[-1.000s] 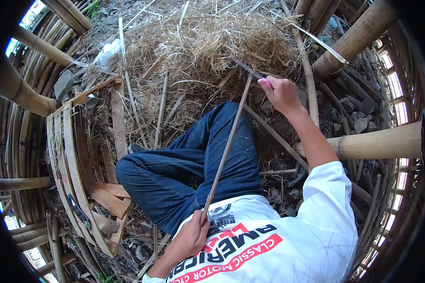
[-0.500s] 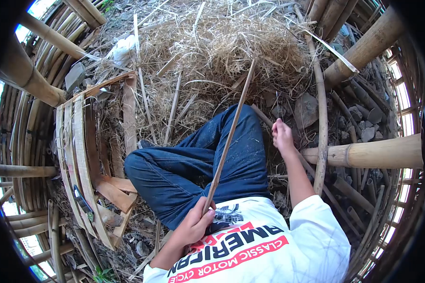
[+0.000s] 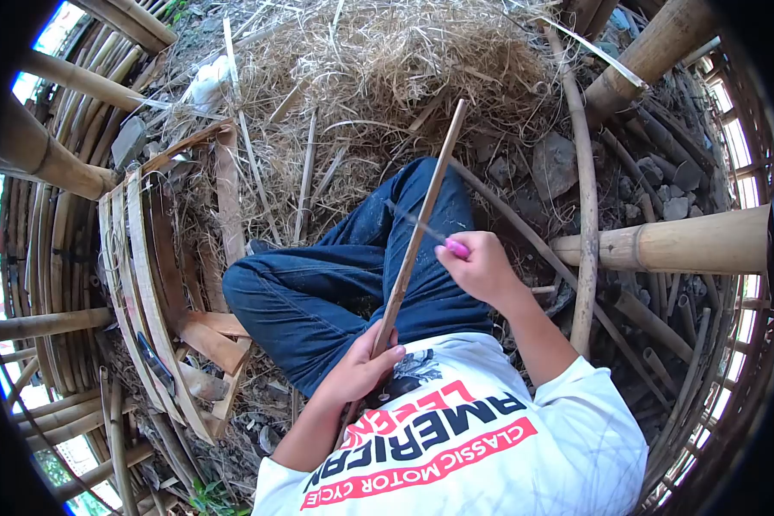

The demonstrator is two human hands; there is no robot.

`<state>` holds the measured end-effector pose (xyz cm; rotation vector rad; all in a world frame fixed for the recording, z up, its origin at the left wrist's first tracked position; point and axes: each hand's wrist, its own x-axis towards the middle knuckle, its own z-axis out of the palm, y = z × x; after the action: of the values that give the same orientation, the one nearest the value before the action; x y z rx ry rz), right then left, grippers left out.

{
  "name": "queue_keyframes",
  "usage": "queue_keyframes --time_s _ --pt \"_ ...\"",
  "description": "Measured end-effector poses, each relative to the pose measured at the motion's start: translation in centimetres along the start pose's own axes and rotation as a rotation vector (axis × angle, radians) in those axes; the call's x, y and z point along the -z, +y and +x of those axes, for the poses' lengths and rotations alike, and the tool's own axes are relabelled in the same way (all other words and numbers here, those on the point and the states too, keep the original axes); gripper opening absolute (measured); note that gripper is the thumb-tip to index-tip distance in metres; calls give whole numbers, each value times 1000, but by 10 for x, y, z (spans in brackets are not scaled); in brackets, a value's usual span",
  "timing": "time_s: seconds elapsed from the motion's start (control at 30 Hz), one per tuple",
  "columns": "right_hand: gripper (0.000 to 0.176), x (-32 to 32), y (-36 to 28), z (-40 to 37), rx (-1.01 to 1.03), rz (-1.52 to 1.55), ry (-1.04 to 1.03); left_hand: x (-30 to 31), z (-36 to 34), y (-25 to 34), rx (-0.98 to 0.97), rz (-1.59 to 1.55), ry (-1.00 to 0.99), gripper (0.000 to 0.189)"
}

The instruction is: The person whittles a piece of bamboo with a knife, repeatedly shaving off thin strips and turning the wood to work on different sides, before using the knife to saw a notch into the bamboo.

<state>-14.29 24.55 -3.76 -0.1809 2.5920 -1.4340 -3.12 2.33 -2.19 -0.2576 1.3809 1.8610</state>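
Note:
My left hand (image 3: 363, 368) is wrapped round the lower part of a long, narrow bamboo strip (image 3: 425, 206). The strip slants up and away over my bent leg in blue trousers (image 3: 318, 292), its far tip beyond the knee. My right hand (image 3: 480, 268) is closed on the pink handle of a knife (image 3: 457, 248). Its thin blade, smeared by motion, crosses the strip about midway in this view and points to the left.
A wooden slatted crate (image 3: 150, 284) lies at the left, a dark tool (image 3: 153, 357) on its slats. Ahead is a heap of shavings (image 3: 421, 64). A bamboo pole (image 3: 671, 242) and a long stick (image 3: 586, 206) stand close by my right arm, near stones (image 3: 555, 163).
My right hand has come in from the right of my knee to the strip, bringing the knife across it. The left hand keeps its hold; the view has shifted slightly.

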Motion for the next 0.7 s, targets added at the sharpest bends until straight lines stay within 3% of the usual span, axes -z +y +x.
queue_keyframes --time_s 0.17,0.23,0.37,0.7 --pt "25 -15 -12 -1 101 -154 9 -4 -1 -3 -48 149 102 18" --pt "27 -15 -11 1 -2 -358 -47 -9 -2 0 -53 208 124 19" --pt "32 -10 -6 5 -120 -424 -156 -15 1 6 -65 412 128 23" --pt "29 -39 30 -4 -152 -406 -209 -10 16 -9 164 211 131 30"
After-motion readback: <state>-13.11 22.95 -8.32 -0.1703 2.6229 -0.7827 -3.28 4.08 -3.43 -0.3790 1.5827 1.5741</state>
